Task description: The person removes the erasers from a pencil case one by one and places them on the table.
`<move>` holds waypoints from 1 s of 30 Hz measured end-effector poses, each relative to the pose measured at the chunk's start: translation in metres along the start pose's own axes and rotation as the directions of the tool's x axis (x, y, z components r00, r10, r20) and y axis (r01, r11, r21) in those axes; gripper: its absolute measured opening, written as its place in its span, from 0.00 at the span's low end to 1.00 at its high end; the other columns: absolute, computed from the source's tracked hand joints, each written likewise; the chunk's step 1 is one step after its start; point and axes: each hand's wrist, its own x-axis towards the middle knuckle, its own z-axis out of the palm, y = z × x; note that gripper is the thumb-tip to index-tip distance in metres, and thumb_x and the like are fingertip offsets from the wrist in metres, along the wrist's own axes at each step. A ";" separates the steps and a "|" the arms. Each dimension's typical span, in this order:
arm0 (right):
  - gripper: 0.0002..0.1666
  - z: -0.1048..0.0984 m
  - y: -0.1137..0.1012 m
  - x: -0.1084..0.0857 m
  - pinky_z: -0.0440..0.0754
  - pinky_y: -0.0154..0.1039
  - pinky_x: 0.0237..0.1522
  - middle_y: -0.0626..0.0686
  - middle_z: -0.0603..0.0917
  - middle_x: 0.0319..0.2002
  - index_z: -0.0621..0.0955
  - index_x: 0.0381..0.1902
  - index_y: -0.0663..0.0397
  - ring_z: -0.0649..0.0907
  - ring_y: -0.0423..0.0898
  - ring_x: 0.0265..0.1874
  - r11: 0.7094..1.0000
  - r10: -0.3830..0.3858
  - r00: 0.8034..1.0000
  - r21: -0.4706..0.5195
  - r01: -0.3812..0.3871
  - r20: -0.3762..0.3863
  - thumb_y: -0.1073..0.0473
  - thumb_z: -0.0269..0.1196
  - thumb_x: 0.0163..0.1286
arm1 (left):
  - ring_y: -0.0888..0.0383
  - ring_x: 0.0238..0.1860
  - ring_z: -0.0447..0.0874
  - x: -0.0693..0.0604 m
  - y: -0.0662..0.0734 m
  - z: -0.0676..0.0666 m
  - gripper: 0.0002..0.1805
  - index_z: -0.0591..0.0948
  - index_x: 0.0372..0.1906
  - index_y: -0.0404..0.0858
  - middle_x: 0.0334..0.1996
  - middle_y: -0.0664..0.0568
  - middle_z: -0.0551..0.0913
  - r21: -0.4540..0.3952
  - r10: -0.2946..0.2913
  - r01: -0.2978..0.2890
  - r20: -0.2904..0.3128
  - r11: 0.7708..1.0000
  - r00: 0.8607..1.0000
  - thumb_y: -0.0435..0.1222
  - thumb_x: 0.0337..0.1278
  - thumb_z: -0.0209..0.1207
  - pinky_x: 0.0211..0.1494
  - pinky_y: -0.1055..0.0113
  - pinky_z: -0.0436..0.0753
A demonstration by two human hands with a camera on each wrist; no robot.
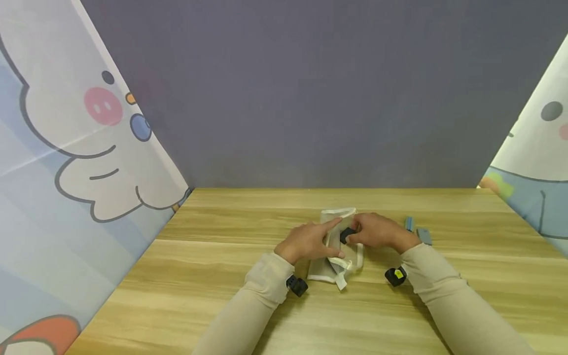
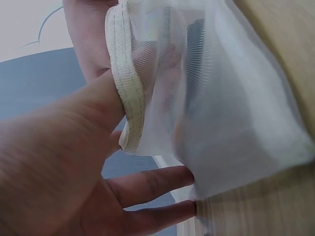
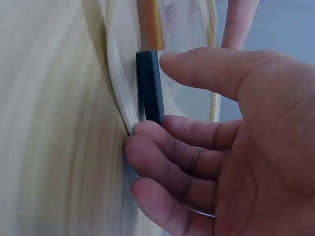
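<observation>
A white mesh zipper bag [image 1: 320, 268] lies on the table with its mouth spread. My left hand [image 1: 310, 241] touches it with thumb and index finger wide apart; the left thumb reaches inside the zipper edge [image 2: 129, 83], while other fingers stretch out straight along the outside. My right hand [image 1: 374, 230] holds a small black block [image 3: 150, 86] by its ends, between thumb and index finger, at the bag. Through the mesh in the left wrist view, a blurred dark shape [image 2: 194, 59] shows. What the orange-brown strip [image 3: 151, 24] beyond the block is, I cannot tell.
A blue object [image 1: 409, 224] and a flat grey-blue piece [image 1: 424, 236] lie on the wooden table [image 1: 213, 276] just right of my right hand. A grey panel [image 1: 310, 98] rises behind the table, with cartoon-printed sheets [image 1: 44, 197] at both sides.
</observation>
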 end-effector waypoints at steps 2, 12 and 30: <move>0.14 0.002 0.000 -0.001 0.73 0.40 0.27 0.48 0.79 0.26 0.80 0.40 0.56 0.76 0.42 0.21 1.000 0.005 1.000 -0.013 -0.005 -0.012 0.50 0.65 0.71 | 0.60 0.21 0.73 -0.001 -0.001 0.002 0.50 0.53 0.80 0.63 0.32 0.54 0.84 -0.003 0.009 -0.009 0.001 1.000 1.000 0.65 0.55 0.63 0.22 0.65 0.69; 0.17 0.003 -0.004 -0.004 0.72 0.40 0.24 0.48 0.79 0.24 0.81 0.37 0.54 0.74 0.43 0.19 0.997 0.030 0.998 -0.066 -0.034 -0.062 0.46 0.61 0.74 | 0.64 0.12 0.51 -0.002 -0.004 0.001 0.51 0.54 0.80 0.60 0.13 0.58 0.65 0.006 0.061 -0.061 -0.014 0.998 0.998 0.65 0.55 0.63 0.18 0.67 0.60; 0.32 0.008 -0.014 -0.006 0.83 0.50 0.38 0.53 0.86 0.44 0.80 0.61 0.61 0.84 0.44 0.36 0.980 -0.011 0.996 -0.197 -0.007 -0.094 0.44 0.68 0.68 | 0.62 0.15 0.57 -0.004 -0.005 0.001 0.50 0.55 0.80 0.62 0.14 0.57 0.68 0.072 0.091 -0.089 -0.022 0.993 0.996 0.68 0.55 0.60 0.19 0.67 0.64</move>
